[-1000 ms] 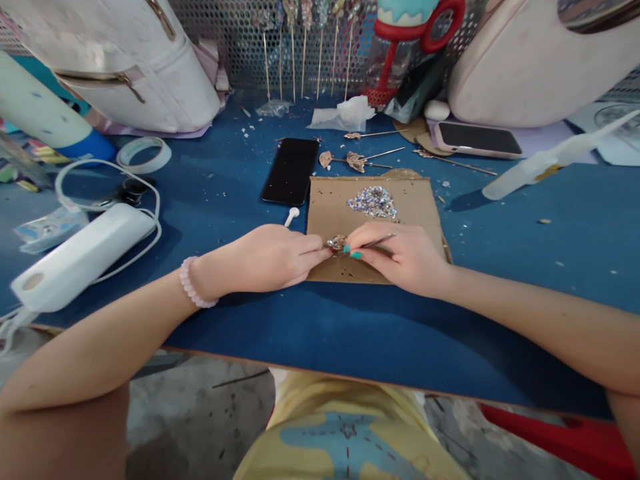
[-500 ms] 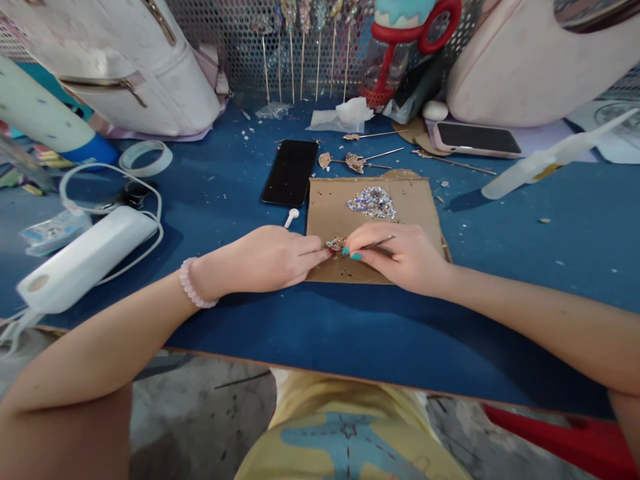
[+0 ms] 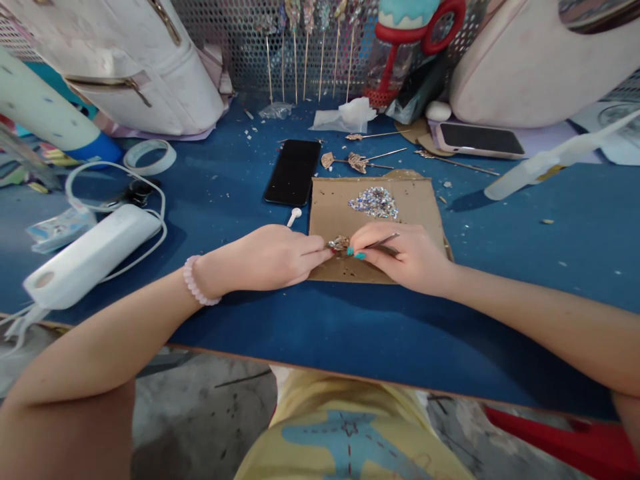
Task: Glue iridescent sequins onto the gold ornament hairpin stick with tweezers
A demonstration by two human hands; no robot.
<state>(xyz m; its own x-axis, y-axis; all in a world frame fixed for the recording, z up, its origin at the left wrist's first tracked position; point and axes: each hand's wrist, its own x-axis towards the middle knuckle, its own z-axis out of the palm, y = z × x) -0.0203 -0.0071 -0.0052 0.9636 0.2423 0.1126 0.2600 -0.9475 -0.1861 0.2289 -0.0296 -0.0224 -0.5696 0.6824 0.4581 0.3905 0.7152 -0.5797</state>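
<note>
Between my fingertips, over a piece of cardboard [image 3: 327,207], is a small gold ornament [image 3: 339,243] with shiny stones on it. My left hand [image 3: 280,257] is closed, pinching the ornament's left side. My right hand [image 3: 407,257] is closed around thin metal tweezers [image 3: 388,243]; their tips are hidden by the fingers at the ornament's right side. Beyond the hands, a heap of sparkling rhinestones [image 3: 375,202] lies on the cardboard. Several gold ornaments on metal sticks [image 3: 357,162] rest on the table behind it.
Left of the cardboard lie a black phone [image 3: 293,172] and a white earbud [image 3: 295,216]. A white device with a cord [image 3: 95,257] and a tape roll [image 3: 150,159] are at the left. A white glue gun-like tool [image 3: 540,167] leans in at the right. Bags [image 3: 510,67] stand behind.
The whole view has shifted slightly. Both hands stay at the ornament, with the tweezers at nearly the same place and angle.
</note>
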